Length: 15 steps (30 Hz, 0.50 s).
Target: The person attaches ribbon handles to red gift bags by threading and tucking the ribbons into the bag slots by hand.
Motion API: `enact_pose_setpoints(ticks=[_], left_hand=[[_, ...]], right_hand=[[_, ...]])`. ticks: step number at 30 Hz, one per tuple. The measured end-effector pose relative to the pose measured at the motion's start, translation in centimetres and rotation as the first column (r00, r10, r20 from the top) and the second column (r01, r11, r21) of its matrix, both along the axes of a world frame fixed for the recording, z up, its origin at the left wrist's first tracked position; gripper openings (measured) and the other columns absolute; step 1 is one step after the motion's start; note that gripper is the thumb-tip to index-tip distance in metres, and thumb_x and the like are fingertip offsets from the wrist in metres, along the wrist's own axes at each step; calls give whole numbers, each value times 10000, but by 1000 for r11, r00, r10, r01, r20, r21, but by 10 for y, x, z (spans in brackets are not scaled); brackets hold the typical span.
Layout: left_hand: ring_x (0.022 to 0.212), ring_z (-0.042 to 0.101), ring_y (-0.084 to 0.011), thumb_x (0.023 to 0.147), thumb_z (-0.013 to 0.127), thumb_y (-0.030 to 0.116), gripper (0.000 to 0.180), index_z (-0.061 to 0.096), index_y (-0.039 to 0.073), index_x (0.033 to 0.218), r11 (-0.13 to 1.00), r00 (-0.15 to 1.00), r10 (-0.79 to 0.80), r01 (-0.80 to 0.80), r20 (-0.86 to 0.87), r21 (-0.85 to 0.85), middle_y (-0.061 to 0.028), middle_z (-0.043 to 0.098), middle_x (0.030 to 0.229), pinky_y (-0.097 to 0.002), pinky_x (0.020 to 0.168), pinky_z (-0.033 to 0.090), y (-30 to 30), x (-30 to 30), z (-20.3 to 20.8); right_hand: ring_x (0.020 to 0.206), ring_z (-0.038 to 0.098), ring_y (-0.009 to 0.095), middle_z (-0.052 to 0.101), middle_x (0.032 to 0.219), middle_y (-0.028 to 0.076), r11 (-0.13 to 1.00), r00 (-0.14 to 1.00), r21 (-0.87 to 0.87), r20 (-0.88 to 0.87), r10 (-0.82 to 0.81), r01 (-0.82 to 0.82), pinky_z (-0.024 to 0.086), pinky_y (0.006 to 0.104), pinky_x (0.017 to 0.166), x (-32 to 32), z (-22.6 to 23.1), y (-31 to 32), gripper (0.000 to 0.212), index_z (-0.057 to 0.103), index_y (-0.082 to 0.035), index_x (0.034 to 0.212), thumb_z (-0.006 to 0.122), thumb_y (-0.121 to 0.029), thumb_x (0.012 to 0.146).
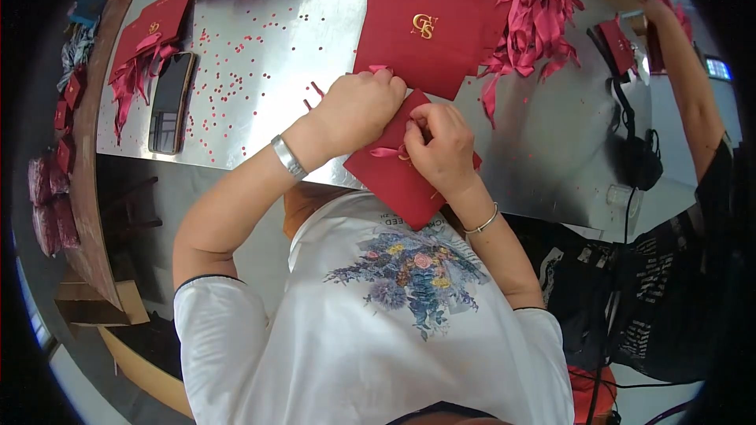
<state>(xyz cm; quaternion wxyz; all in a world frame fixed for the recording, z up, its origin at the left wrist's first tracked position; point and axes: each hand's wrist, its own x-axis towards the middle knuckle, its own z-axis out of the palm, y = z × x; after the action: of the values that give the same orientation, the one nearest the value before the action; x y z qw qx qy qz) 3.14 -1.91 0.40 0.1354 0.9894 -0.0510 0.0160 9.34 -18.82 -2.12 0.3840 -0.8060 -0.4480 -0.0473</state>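
Note:
A small red paper bag point(398, 193) lies tilted at the table's near edge, against the front of my shirt. A pink ribbon point(386, 152) crosses its face between my hands. My left hand point(362, 106) is closed over the bag's upper left side, with a bit of pink ribbon showing past its fingers. At the bag's upper right, my right hand point(441, 145) is closed in a pinch; what its fingertips hold is hidden. Just beyond my hands lies a stack of larger red bags point(425, 0) with a gold emblem.
Loose pink ribbons point(531, 20) hang in a heap right of the stack. A phone point(172, 102) lies at the left, beside more red bags point(146, 35). Small red paper dots dot the metal table point(299, 130). Another person's arm point(685, 63) reaches in at the right, near a black cable point(628, 114).

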Motion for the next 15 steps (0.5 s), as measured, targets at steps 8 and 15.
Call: enact_pose_setpoints(ticks=[8, 15], left_hand=[[774, 652, -303, 790, 586, 80, 189, 520, 44, 963, 996, 994, -14, 23, 108, -81, -136, 609, 871, -386, 642, 548, 6, -6, 0], [817, 643, -324, 791, 577, 50, 274, 489, 55, 1051, 992, 992, 89, -81, 91, -93, -134, 606, 875, -414, 657, 537, 19, -4, -8]], right_hand=[[731, 590, 299, 602, 754, 100, 1000, 999, 4, -50, 10, -10, 489, 408, 656, -1, 2, 1, 141, 577, -60, 818, 684, -47, 728], [665, 597, 260, 612, 712, 79, 999, 995, 11, -93, 40, -39, 486, 367, 603, -3, 8, 1, 146, 603, -58, 807, 726, -114, 753]])
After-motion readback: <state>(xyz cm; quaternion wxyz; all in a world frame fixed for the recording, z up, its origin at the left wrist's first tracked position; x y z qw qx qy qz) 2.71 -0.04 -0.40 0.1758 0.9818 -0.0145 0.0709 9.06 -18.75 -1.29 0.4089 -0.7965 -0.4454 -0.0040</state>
